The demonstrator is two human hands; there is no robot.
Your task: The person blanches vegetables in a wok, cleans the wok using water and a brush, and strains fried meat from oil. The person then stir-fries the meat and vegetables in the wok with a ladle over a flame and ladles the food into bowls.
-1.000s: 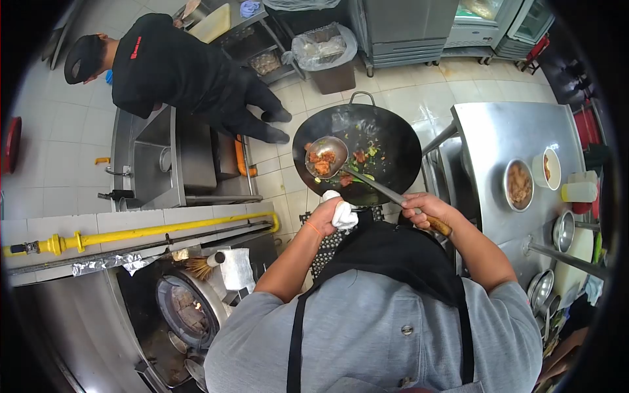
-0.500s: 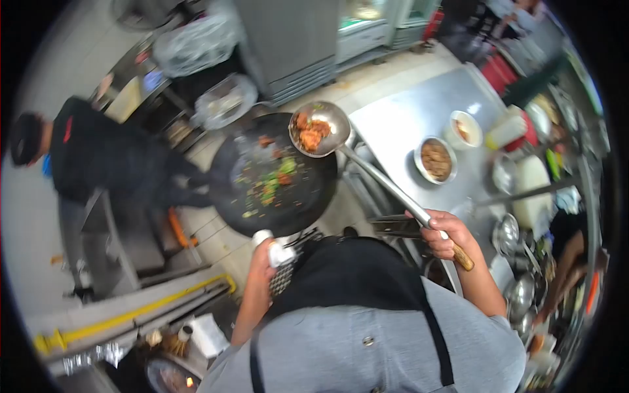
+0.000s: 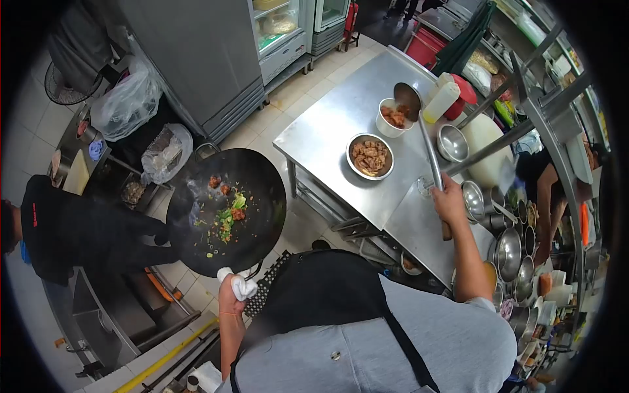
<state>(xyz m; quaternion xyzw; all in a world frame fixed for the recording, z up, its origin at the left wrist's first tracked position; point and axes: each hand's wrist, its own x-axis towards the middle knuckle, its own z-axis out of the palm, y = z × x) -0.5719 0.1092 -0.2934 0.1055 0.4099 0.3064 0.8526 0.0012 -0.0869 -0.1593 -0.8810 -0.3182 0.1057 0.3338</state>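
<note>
My left hand (image 3: 230, 300) is closed around a white cloth (image 3: 244, 288) at the near edge of a black wok (image 3: 262, 190), where a loop handle shows. Inside the wok lie chopped green vegetables (image 3: 226, 226) and a few reddish-brown fried pieces (image 3: 215, 181). My right hand (image 3: 449, 202) grips the handle of a long steel ladle (image 3: 407, 101), its bowl tipped over a white bowl (image 3: 395, 131). Fried pieces (image 3: 393, 116) sit in that bowl. Beside it stands a steel bowl (image 3: 352, 171) of brown, cooked-looking pieces.
The steel table (image 3: 321, 141) carries a squeeze bottle (image 3: 441, 101) and a small steel bowl (image 3: 452, 143). More metal bowls (image 3: 508, 254) crowd the right. A person in black (image 3: 85, 229) stands at left; another person's arm (image 3: 545, 203) reaches in at right.
The ladle has swung right from above the wok to the white bowl, and the fried pieces it carried are now in that bowl. My view has turned right; the left hand still holds the cloth.
</note>
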